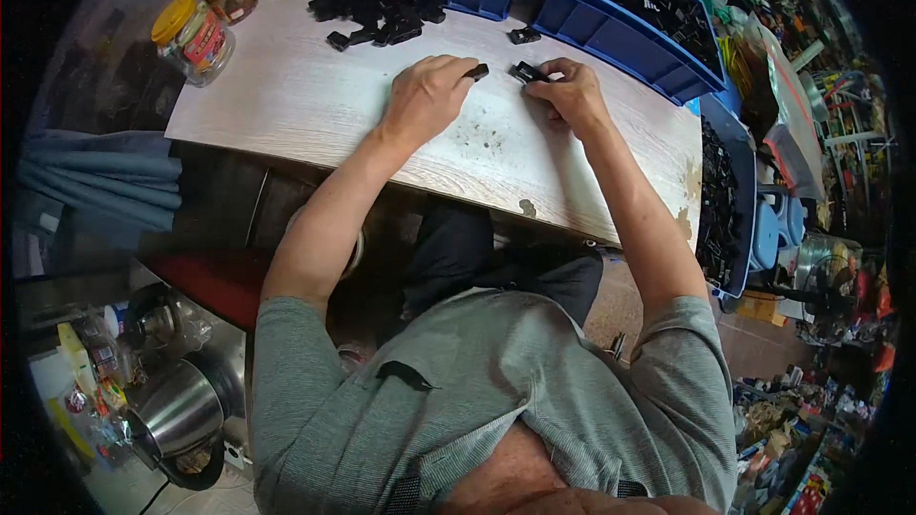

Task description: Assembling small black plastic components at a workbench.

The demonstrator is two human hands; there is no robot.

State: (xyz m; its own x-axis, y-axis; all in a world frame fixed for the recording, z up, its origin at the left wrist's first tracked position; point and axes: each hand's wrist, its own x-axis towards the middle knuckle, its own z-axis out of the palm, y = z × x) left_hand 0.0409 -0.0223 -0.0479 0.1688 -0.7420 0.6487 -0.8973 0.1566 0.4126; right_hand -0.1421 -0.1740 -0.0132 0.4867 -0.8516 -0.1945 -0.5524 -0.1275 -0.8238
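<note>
Above the middle of a pale wood-grain table (286,105), my left hand (429,95) pinches a small black plastic part (477,72) between thumb and fingers. To its right, my right hand (571,93) grips another small black plastic part (525,72), its open end pointing left. The two parts are apart from each other. Just beyond my right hand lies a single black part (524,35) on the table. A loose pile of similar black parts (382,14) is heaped at the back left. Their exact kind is too small to tell.
Blue bins (630,33) with black parts line the table's back edge. Another blue bin (739,229) of black pieces stands low beyond the right edge. A yellow-lidded jar (196,43) sits at the back left corner. A metal kettle (181,407) is at lower left.
</note>
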